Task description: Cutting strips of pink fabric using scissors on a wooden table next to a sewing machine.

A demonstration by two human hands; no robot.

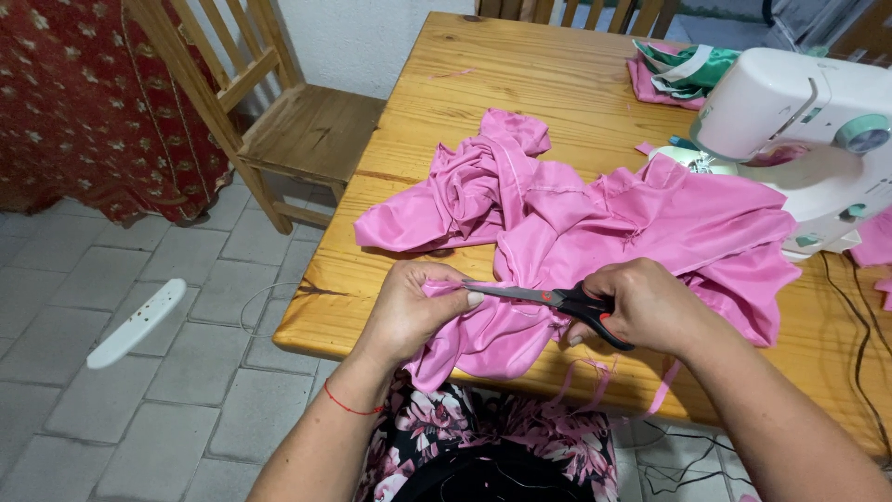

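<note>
A crumpled pink fabric (pixel 595 218) lies across the wooden table (pixel 520 84) and hangs over its near edge. My left hand (pixel 409 311) pinches a fold of the pink fabric at the table's edge. My right hand (pixel 650 302) grips black-handled scissors (pixel 548 297) whose blades point left, and the tips reach my left thumb at the pinched fold. Thin pink strips dangle below the table edge under my right hand.
A white sewing machine (pixel 799 121) with mint knobs stands at the right, its cable (pixel 859 344) running over the table. Green and pink cloth (pixel 683 70) lies behind it. A wooden chair (pixel 279 121) stands left, with a red patterned cloth (pixel 93 102) beyond. A white object (pixel 137 323) lies on the tiled floor.
</note>
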